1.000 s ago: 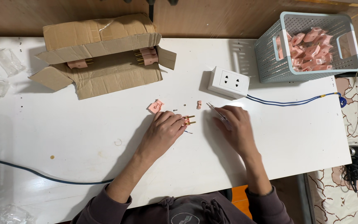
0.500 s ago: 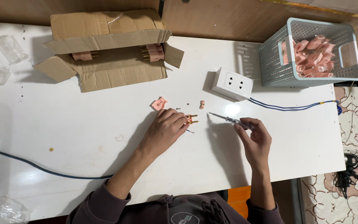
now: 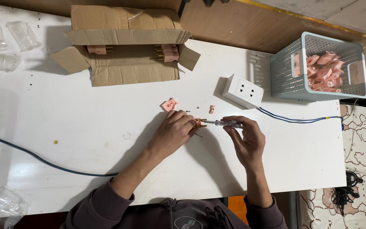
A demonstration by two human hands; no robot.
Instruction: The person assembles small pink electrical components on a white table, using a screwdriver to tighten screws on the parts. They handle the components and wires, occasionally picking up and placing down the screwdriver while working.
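- White rectangular worktable [image 3: 85,127] is carrying all the parts, with brown wooden flooring showing beyond its far edge.
- Left hand [image 3: 172,131] is resting near the middle of the table, its fingers closed around a small pink plug part with brass prongs [image 3: 199,123], pinning it against the surface.
- Right hand [image 3: 246,142] is gripping a slim screwdriver with a clear handle [image 3: 223,123], holding it level with the tip meeting the plug part.
- Step in hand, as judged: a screw on the plug part is being driven or loosened; which one cannot be told.
- Next move, as judged, is calling for a steady hold by the left hand while the right is twisting the handle in line with the screw, so that the tip is not slipping off.
- Loose pink plug cover [image 3: 169,104] is lying just beyond the left hand, and a smaller pink piece [image 3: 212,109] is lying beside it toward the right.
- White square socket block [image 3: 244,90] is sitting toward the far right, trailing a blue cable [image 3: 297,120] to the right edge.
- Grey-green plastic mesh basket [image 3: 284,80] at the far right corner is holding pink plugs.
- Open brown cardboard box [image 3: 126,63] is standing at the far edge.
- Dark cable [image 3: 30,154] is crossing the left side.
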